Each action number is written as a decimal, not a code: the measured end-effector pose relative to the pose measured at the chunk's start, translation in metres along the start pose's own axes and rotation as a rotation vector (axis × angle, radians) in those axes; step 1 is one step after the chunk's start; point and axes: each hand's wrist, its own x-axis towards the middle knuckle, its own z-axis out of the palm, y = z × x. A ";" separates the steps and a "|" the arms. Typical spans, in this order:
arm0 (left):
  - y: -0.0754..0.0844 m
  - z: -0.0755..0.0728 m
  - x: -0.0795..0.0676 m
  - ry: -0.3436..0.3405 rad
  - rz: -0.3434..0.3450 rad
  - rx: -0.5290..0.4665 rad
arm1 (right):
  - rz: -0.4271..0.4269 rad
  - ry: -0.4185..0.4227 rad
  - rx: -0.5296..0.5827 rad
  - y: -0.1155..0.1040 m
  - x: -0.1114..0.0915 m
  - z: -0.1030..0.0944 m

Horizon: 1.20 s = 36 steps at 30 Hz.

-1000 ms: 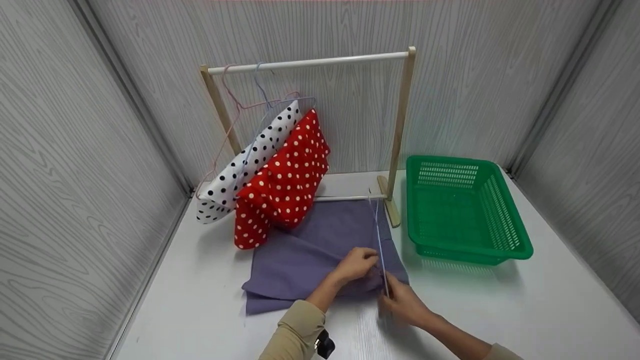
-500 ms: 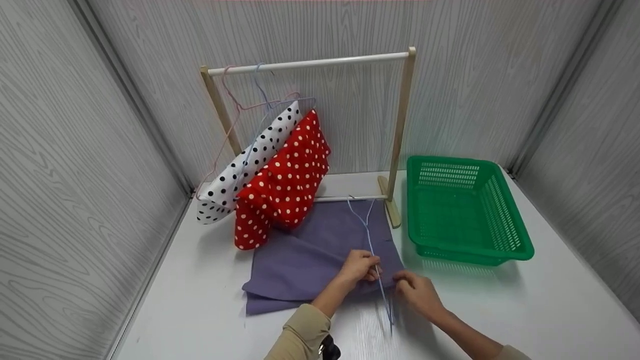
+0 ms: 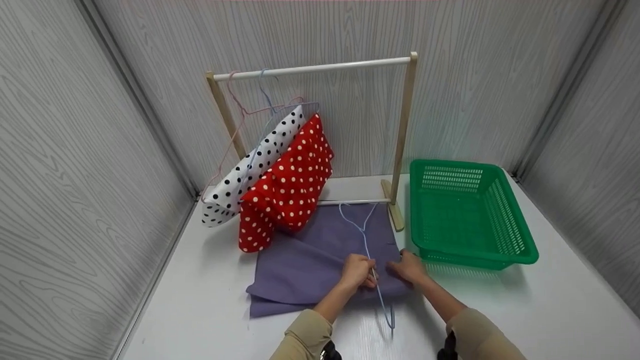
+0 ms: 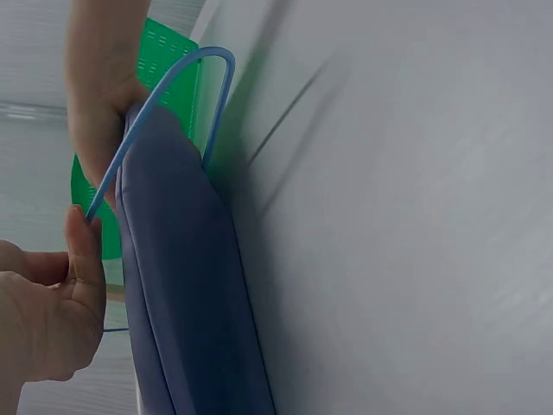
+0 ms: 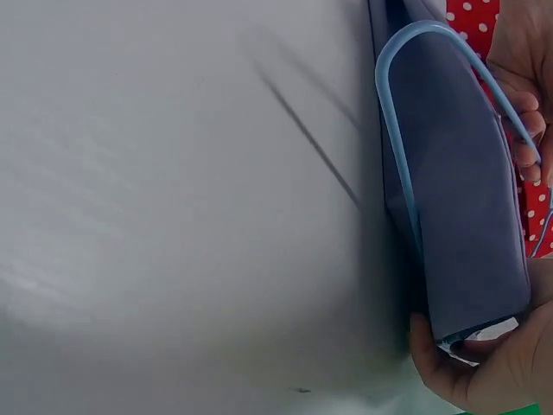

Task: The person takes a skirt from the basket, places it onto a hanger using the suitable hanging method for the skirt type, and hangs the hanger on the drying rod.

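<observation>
A purple cloth (image 3: 310, 265) lies folded on the table below the rack. My left hand (image 3: 357, 274) pinches a light blue hanger (image 3: 364, 240) over the cloth. The hanger's rounded end (image 5: 393, 112) juts past the cloth's front edge; one arm runs above the cloth, the other passes out of sight beneath it. At the cloth's right edge, my right hand (image 3: 410, 269) grips the fabric, thumb and fingers on either side of the folded layers in the right wrist view. In the left wrist view, the left hand (image 4: 60, 311) holds the hanger wire between thumb and fingers.
A wooden rack with a white bar (image 3: 320, 68) stands behind. Hanging from it at the left are a white black-dotted cloth (image 3: 272, 145) and a red white-dotted cloth (image 3: 295, 177). A green basket (image 3: 457, 215) sits to the right, close to my right hand.
My right hand has left the hanger and moved right and back to the cloth's right edge. The hanger, now in my left hand, has swung so its far end points further left.
</observation>
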 end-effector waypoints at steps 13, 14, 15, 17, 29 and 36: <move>-0.008 -0.013 0.001 0.106 0.003 0.060 | -0.313 0.173 0.017 -0.014 0.007 0.002; -0.008 -0.014 0.001 0.114 0.001 0.051 | -0.333 0.203 0.007 -0.017 0.007 0.001; -0.009 -0.015 0.001 0.120 0.001 0.041 | -0.343 0.233 0.003 -0.020 0.006 0.000; -0.011 -0.019 0.002 0.124 -0.006 0.000 | -0.350 0.294 -0.006 -0.025 0.005 -0.003; -0.015 -0.057 -0.001 0.157 -0.054 -0.090 | -0.279 0.470 0.029 -0.025 -0.001 -0.021; -0.014 -0.078 -0.005 0.177 -0.053 -0.052 | -0.198 0.459 0.053 -0.029 -0.006 -0.029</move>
